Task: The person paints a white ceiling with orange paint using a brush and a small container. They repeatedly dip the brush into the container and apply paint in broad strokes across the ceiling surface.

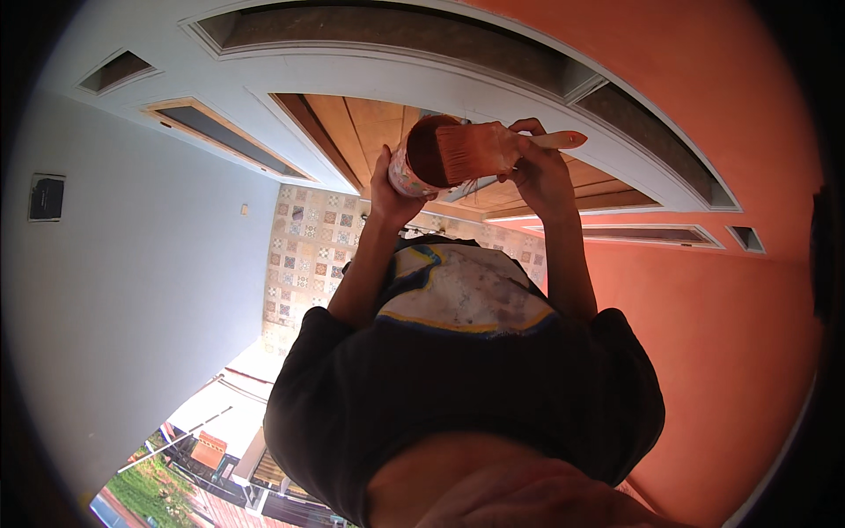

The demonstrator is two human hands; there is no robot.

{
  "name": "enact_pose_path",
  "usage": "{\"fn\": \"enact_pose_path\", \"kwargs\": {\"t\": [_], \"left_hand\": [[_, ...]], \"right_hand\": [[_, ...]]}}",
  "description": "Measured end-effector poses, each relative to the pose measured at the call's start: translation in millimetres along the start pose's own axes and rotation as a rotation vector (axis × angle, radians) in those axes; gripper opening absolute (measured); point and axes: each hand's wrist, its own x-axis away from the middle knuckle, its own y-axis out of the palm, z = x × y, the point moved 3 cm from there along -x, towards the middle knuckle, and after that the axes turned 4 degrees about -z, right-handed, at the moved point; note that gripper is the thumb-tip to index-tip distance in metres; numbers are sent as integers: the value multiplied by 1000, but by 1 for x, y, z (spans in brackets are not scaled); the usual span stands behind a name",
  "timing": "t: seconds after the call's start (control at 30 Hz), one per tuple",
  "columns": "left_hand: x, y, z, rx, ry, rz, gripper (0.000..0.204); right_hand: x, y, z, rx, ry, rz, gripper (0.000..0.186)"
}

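Observation:
My left hand (pixel 393 195) is wrapped round a paint can (pixel 407 173) with a patterned outside, tipped so that its dark reddish inside shows. In my right hand (pixel 540 176) is a wide paintbrush (pixel 475 151), gripped near where its pale wooden handle meets the head. Orange-red paint coats the bristles, which lie across the mouth of the can. Whether they touch the rim or paint inside cannot be made out. Both hands are raised in front of my chest.
Ahead stands a wooden door (pixel 343 123) in a pale frame with window panels above. An orange wall (pixel 722 343) rises on the right, a pale grey wall (pixel 150 264) on the left. Patterned tiles (pixel 304 238) cover the floor. Greenery (pixel 158 484) shows outdoors at lower left.

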Motion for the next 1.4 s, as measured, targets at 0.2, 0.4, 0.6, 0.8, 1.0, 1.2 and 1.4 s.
{"fn": "enact_pose_path", "kwargs": {"t": [0.2,0.4,0.6,0.8,1.0,1.2,1.4], "left_hand": [[-6,-2,2,57,-7,-122,63],[-5,1,4,81,38,-100,71],[1,4,4,8,25,-3,69],[3,8,5,0,46,8,75],[2,6,6,47,64,-70,73],[3,2,7,70,22,-71,68],[3,4,6,99,22,-47,69]], "right_hand": [[-14,17,-46,244,-67,-5,24],[-17,72,-83,886,-297,-175,22],[-25,113,-62,1081,-235,-314,17],[-34,121,-48,1223,-196,-323,15],[-37,121,-36,1417,-326,-330,15],[-38,125,-28,1559,-305,-264,18],[-40,127,-27,1691,-307,-278,22]]}}
